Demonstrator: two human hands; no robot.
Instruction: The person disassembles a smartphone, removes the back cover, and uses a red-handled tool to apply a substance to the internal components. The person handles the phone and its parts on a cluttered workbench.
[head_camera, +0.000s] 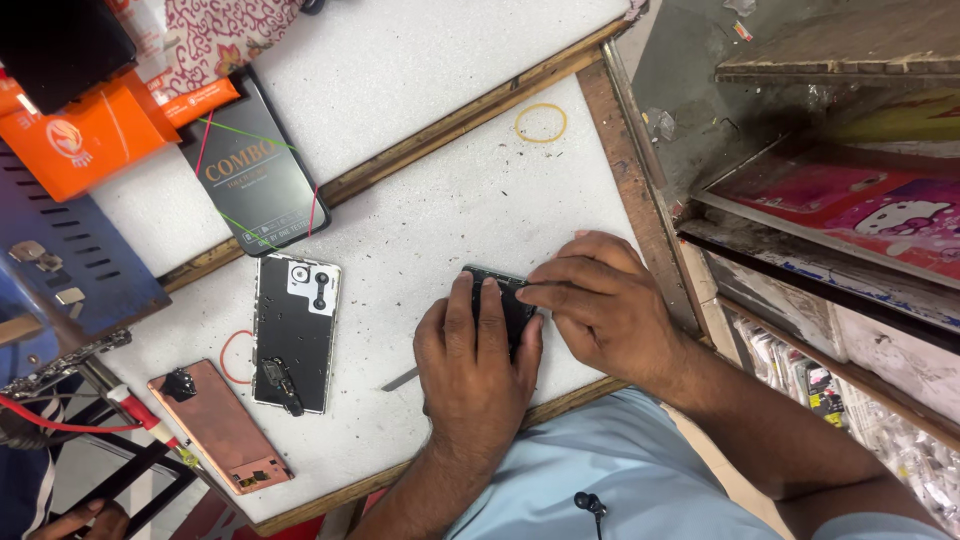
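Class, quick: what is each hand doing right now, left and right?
Left hand: fingers flat, pressing down on the dark phone on the white table.
Right hand: fingers curled, fingertips on the phone's right edge; no closed grip visible.

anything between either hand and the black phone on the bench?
Nothing visible. The left hand lies flat on the black phone, covering most of it, and the right hand touches its far edge with the fingertips. The opened phone and copper back cover lie apart, off to the side.
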